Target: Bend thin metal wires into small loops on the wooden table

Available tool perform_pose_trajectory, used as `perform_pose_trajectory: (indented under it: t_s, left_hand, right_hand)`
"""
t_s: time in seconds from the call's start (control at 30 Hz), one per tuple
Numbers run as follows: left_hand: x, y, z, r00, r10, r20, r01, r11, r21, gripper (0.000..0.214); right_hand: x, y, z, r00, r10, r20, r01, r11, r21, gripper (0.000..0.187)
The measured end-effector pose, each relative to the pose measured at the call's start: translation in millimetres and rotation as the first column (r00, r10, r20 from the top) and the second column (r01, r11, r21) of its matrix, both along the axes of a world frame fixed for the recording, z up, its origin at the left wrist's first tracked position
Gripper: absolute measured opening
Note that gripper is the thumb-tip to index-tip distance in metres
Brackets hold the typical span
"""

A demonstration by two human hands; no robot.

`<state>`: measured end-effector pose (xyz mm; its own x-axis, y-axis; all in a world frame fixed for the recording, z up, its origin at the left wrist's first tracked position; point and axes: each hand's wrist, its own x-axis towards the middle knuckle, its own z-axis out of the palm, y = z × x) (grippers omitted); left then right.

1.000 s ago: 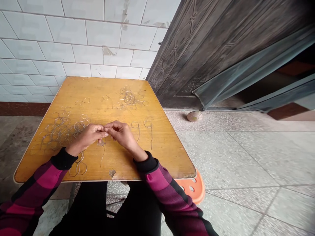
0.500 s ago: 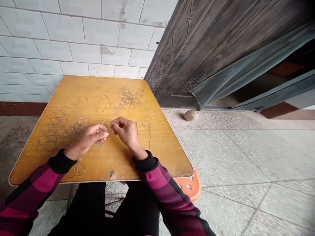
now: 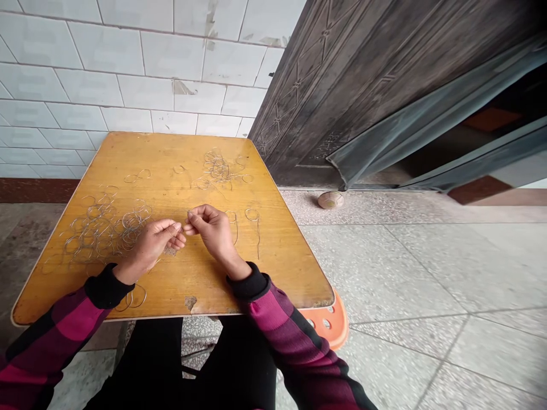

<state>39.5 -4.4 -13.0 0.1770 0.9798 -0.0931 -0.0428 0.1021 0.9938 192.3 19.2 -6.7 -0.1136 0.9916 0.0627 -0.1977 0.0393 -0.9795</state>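
Note:
My left hand point(image 3: 159, 240) is closed in a pinch, thumb against fingers, above the middle of the wooden table point(image 3: 277, 279). Close beside its fingertips, my right hand point(image 3: 209, 228) pinches too. Between them they grip a thin wire, mostly hidden by the fingers now. A loose tangle of bent wires point(image 3: 96, 228) lies left of my left hand. Two looped wires with straight tails rest to the right of my right hand, the outer looped wire point(image 3: 258, 233) showing fully. Under my left wrist is another wire loop point(image 3: 139, 297).
A smaller wire heap point(image 3: 220, 168) lies at the table's far right, and a figure-eight wire point(image 3: 137, 176) at the far left. An orange stool point(image 3: 337, 324) juts out beneath the near right corner. A white tiled wall point(image 3: 128, 91) stands behind; a roundish object point(image 3: 330, 200) sits on the floor.
My fingertips have come closer together, and my left thumb has shifted up. The wire arc visible between my hands earlier is now mostly covered. The view has shifted slightly.

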Motion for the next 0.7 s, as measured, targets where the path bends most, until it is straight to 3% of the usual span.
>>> perform_pose_trajectory:
  t_s: [0.13,0.27,0.37,0.47,0.7]
  left_hand:
    - [0.5,-0.9,2.7,0.999,-0.018,0.032,0.019,0.999,-0.029,0.025]
    - [1.1,-0.4,6.2,0.999,0.026,0.036,-0.027,0.999,0.040,0.024]
    - [1.1,0.4,7.1,0.995,0.079,0.058,-0.084,0.992,0.094,0.024]
    - [1.6,0.8,6.1,0.990,0.113,0.083,-0.123,0.985,0.119,0.024]
    - [5.2,0.0,4.6,0.981,0.110,0.157,-0.105,0.994,-0.040,0.021]
  right_hand:
    - [0.4,0.2,0.1,1.000,0.001,-0.029,-0.001,1.000,-0.003,0.029]
    - [1.9,2.0,-1.3,0.999,0.036,-0.014,-0.036,0.999,0.018,0.025]
    - [0.7,3.0,-5.7,0.993,0.080,0.091,-0.089,0.991,0.096,0.019]
    - [-2.9,2.2,-11.3,0.982,0.039,0.187,-0.081,0.972,0.219,0.014]
    - [-9.3,-3.7,-17.4,0.960,-0.093,0.265,0.023,0.966,0.256,0.018]
